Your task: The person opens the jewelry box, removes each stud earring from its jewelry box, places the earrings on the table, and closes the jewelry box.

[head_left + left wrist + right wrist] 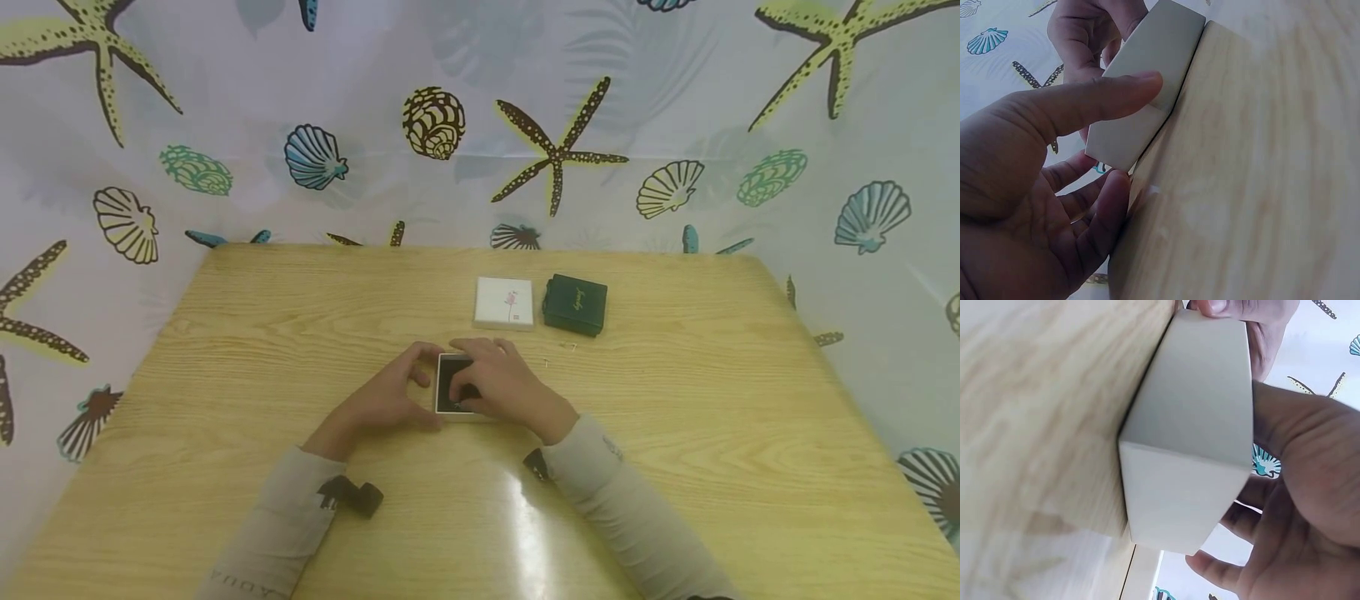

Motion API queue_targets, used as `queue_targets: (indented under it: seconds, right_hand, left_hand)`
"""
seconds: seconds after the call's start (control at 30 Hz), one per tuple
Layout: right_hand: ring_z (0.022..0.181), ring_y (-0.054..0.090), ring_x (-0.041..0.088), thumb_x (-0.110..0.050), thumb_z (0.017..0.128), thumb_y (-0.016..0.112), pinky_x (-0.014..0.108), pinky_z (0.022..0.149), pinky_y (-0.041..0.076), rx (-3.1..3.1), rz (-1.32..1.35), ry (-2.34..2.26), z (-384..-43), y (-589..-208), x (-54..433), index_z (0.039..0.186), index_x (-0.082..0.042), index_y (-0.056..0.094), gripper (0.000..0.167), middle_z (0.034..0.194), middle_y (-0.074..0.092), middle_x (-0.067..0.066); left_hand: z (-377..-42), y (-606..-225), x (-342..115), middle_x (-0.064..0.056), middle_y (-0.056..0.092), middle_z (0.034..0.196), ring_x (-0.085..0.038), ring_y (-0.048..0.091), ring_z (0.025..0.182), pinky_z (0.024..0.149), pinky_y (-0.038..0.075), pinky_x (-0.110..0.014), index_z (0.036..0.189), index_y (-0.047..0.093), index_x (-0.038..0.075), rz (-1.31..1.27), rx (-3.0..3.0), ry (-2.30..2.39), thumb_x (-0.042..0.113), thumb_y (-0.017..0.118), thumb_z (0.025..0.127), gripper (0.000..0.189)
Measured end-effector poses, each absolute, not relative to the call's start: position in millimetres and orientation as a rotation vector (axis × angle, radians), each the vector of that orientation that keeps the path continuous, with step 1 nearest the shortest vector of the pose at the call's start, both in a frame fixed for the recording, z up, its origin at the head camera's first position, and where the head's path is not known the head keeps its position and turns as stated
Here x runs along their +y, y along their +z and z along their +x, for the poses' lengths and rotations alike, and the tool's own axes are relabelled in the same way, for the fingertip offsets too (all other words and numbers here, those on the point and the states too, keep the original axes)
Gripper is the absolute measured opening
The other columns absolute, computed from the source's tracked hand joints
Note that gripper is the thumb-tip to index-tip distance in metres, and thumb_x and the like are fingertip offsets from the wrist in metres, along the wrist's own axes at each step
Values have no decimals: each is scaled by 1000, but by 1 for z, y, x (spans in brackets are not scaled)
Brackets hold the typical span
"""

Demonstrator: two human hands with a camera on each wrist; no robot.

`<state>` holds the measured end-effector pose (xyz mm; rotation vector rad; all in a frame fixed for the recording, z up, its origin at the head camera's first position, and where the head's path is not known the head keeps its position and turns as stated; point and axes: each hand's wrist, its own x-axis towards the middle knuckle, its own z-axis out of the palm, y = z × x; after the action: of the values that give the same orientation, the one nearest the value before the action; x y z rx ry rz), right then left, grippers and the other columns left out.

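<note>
A small white box (441, 385) with a black lining sits on the wooden table, its top uncovered. At its left end, my left hand (386, 392) holds it, thumb along the near side wall and fingers about the far corner. In the left wrist view the thumb lies flat on the white box (1154, 50). My right hand (506, 383) reaches over the right end, thumb and forefinger dipped to the black lining. A tiny shiny piece (457, 405) shows at those fingertips, too small to name. In the right wrist view the white box (1191, 394) hides the right fingertips.
Behind the hands lie a flat white lid (503, 302) with a pink flower print and a dark green box (576, 305) with gold lettering. Small shiny pieces (567, 345) lie in front of the green box. A shell-patterned curtain (480, 192) surrounds the table.
</note>
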<state>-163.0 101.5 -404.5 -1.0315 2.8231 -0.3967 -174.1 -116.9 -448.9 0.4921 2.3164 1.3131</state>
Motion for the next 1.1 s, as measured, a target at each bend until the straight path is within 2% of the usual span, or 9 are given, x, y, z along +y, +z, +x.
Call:
queue_targets:
  seconds: [0.33,0.57,0.83,1.1]
  right_hand:
    - [141,46,31,-24,87,76,63,115,32,2801,-1116,-342,-166,-404,104,93,-22,76,7,149,52,11]
    - [139,46,32,-23,90,73,64,115,31,2768,-1194,-341,-167,-405,108,94,-20,73,5,149,51,11]
    - [145,40,33,-25,88,75,65,117,29,2738,-1163,-376,-168,-403,110,95,-22,74,8,156,44,13]
    - [138,48,31,-24,85,78,55,114,36,2774,-1266,-360,-169,-401,110,91,-20,77,7,147,53,13]
  left_hand:
    - [-173,-448,-115,3,48,140,-26,50,119,93,46,-39,140,41,30,459,2320,1331,21,92,65,91]
    - [-173,-451,-114,2,47,143,-27,50,119,92,47,-38,142,40,28,481,2320,1334,23,93,66,92]
    - [-175,-451,-113,3,47,143,-26,50,120,93,48,-38,142,41,29,470,2320,1322,22,93,65,93]
    - [-175,-449,-114,1,44,148,-28,50,123,95,48,-42,144,38,27,466,2318,1305,25,93,66,96]
